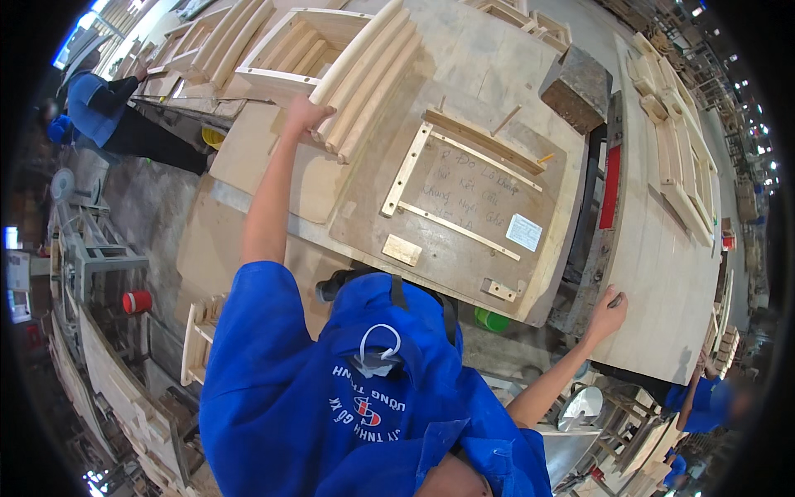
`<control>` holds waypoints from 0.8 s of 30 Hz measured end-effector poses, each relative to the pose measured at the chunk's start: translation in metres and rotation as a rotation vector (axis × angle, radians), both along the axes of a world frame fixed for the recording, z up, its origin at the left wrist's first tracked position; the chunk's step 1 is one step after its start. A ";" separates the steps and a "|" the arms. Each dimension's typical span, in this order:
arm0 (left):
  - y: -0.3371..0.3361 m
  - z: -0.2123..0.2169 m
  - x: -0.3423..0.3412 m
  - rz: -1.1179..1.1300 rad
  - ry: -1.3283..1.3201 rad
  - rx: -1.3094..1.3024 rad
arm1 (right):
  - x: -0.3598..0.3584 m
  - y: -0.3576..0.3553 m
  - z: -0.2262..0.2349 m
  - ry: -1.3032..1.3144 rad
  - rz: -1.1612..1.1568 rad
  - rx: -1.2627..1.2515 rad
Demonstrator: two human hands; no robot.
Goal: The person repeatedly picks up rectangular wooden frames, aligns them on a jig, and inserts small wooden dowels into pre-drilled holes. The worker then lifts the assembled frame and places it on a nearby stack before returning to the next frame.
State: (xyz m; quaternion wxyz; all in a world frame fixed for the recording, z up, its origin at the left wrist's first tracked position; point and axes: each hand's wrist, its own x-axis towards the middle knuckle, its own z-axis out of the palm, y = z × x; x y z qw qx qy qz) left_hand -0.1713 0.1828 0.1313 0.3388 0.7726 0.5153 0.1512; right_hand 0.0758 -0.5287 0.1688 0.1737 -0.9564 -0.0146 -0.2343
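Observation:
My left hand (308,116) reaches up to a stack of pale wooden frames (356,62) with rounded rails, its fingers closed around the end of the nearest rail. To the right of my body, my right hand (607,313) is closed over the near edge of the right-hand table, with a small dark thing in it, too small to name. Between my hands lies a brown jig board (447,248) with handwriting on it. Fixed to the board are light wooden strips (460,232), a longer rail (484,141) and a drilled end strip (406,170).
A dark block (577,89) stands at the board's far right corner. A white label (524,232) and a loose wood block (402,249) lie on the board. More wooden frames (683,174) rest on the right-hand table. Co-workers stand at far left (95,103) and lower right (704,406).

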 end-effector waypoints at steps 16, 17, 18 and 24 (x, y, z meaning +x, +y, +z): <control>-0.120 -0.106 -0.026 0.249 -0.758 0.194 | 0.002 -0.003 0.000 -0.017 0.005 -0.056; -0.128 -0.098 -0.022 0.258 -0.703 0.180 | 0.000 -0.005 0.001 -0.010 0.016 -0.017; -0.134 -0.088 -0.020 0.266 -0.648 0.167 | -0.001 -0.006 0.001 -0.003 0.028 0.022; -0.130 -0.067 -0.030 0.318 -0.634 0.157 | -0.006 -0.003 0.004 -0.012 0.047 0.023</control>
